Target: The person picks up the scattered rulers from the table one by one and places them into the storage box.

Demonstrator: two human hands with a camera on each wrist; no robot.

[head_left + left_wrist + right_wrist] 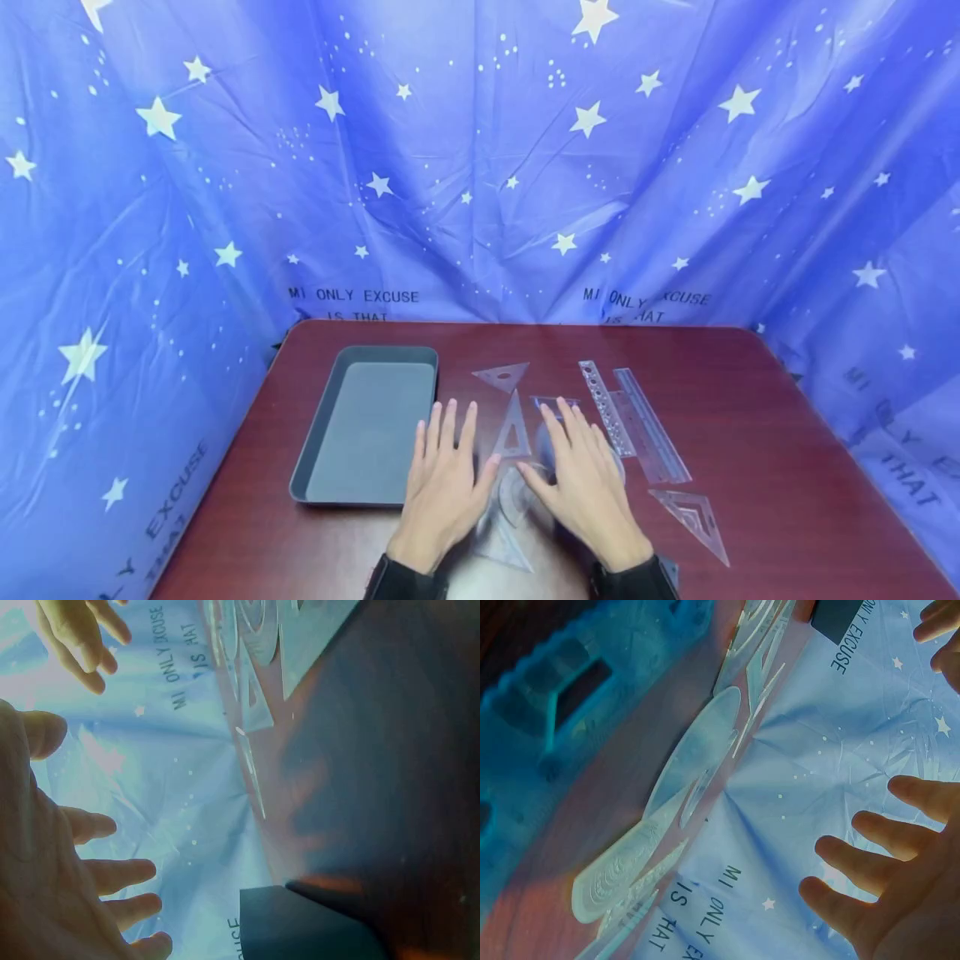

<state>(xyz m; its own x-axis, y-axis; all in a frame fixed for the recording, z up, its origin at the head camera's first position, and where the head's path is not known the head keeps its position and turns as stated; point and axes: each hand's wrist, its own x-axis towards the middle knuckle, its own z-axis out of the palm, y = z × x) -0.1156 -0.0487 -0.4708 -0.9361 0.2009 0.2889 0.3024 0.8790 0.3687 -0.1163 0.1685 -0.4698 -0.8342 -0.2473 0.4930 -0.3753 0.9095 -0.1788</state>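
Observation:
My left hand (445,492) is held above the table with its fingers straight and spread, holding nothing. To its right, my right hand (588,497) hovers in the same way, palm down. Between and under them lie clear plastic drawing tools: an upright set square (512,451), a curved piece like a protractor (507,500) and another set square (501,547). The right hand partly covers a clear rounded plate (694,754), seen in the right wrist view. A blue-tinted plastic piece with cut-outs (525,712) looms close to that camera.
A grey tray (367,442) stands left of the hands. Behind them lies a small set square (487,377). Toward the right are a ruler with holes (597,398), a long clear ruler (654,425) and a further set square (678,507). A starry blue curtain (465,125) surrounds the table.

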